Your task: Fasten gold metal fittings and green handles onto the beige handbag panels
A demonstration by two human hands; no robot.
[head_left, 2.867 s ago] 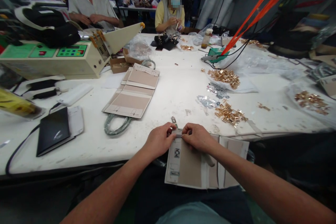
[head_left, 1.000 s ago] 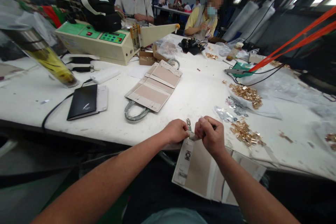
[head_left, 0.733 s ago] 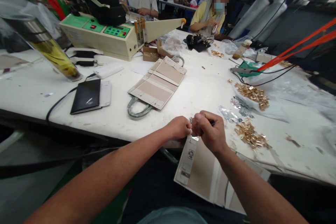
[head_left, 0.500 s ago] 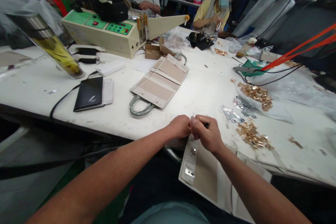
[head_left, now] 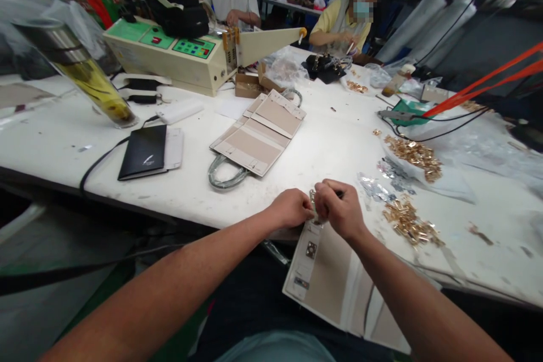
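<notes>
While the left hand [head_left: 296, 207] keeps to the upper end of the bag panel [head_left: 333, 266], the right hand [head_left: 339, 207] has edged slightly away from it, opening a narrow gap where the two nearly met half a second ago. The panel has tilted a little too: its lower metal fitting [head_left: 301, 283], which flashed bright, now looks dull. I judge that the work stays at that upper end, with only the angle being adjusted.

Both hands are closed: the left pinches narrowly, apparently on the panel's end, though its fingertips hide the spot; the right is a fist around a dark object [head_left: 340, 194], too covered to identify. The panel slopes down over the bench's [head_left: 335, 153] near edge towards the lap.

Counted, there are two hands, one panel in work with two metal fittings showing on its strip, one metal clasp [head_left: 313, 195] beside the fingers, and one further bag piece [head_left: 265, 138] with two handles nearer the bench's middle. Towards the right end lie two large heaps of gold fittings [head_left: 411, 223]; towards the left, one tumbler [head_left: 90, 79] and one black booklet [head_left: 143, 150].
</notes>
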